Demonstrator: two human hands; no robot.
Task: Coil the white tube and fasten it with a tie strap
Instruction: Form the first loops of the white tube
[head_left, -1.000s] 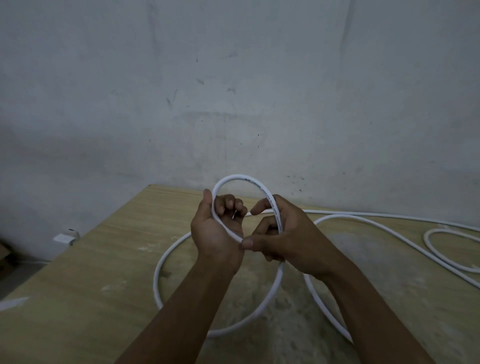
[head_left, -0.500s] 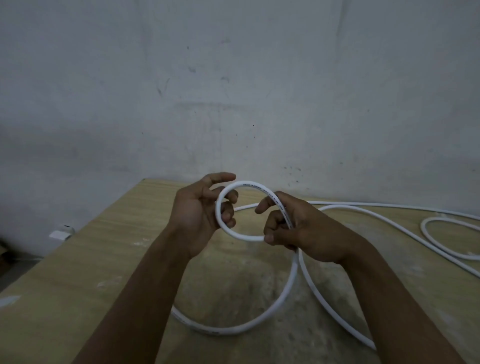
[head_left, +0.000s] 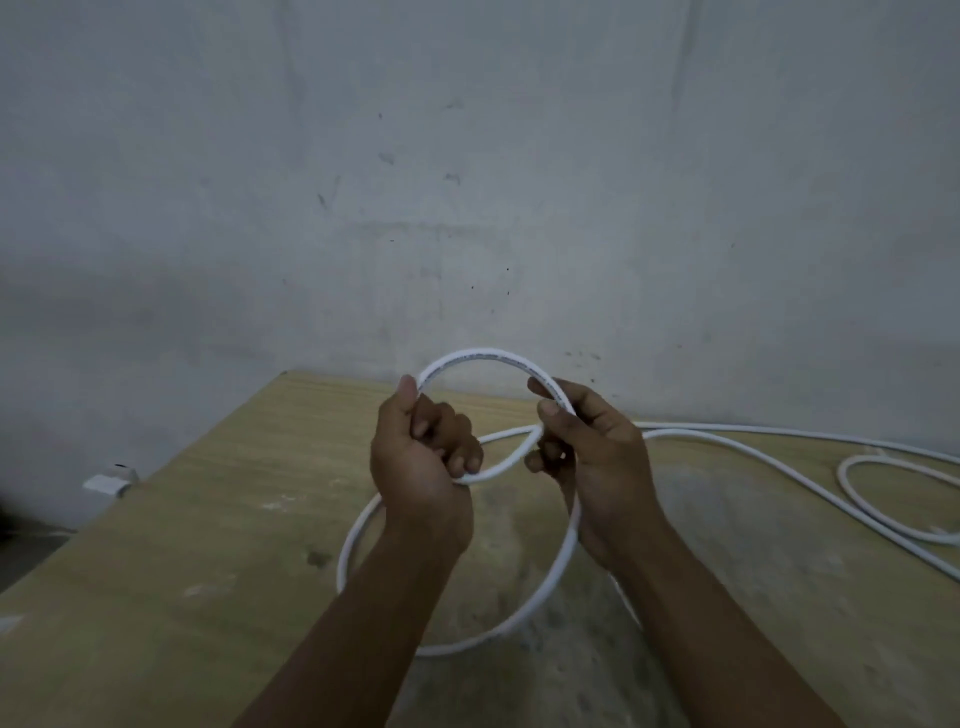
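Note:
The white tube (head_left: 483, 357) arches in a small raised loop between my two hands above the wooden table (head_left: 218, 519). My left hand (head_left: 421, 462) grips the loop's left side, fingers curled round the tube. My right hand (head_left: 587, 457) grips the right side, thumb and fingers closed around it. Below the hands a wider loop of the same tube lies on the table, and the rest trails off to the right in further curves. No tie strap is visible.
A grey plastered wall (head_left: 519, 182) rises right behind the table. The table's left edge runs diagonally toward me; a small white object (head_left: 110, 480) sits beyond that edge near the floor. More tube loops lie at the far right.
My left hand has closed its fingers round the loop again after opening. The raised loop has grown wider and the lower loop on the table has shifted.

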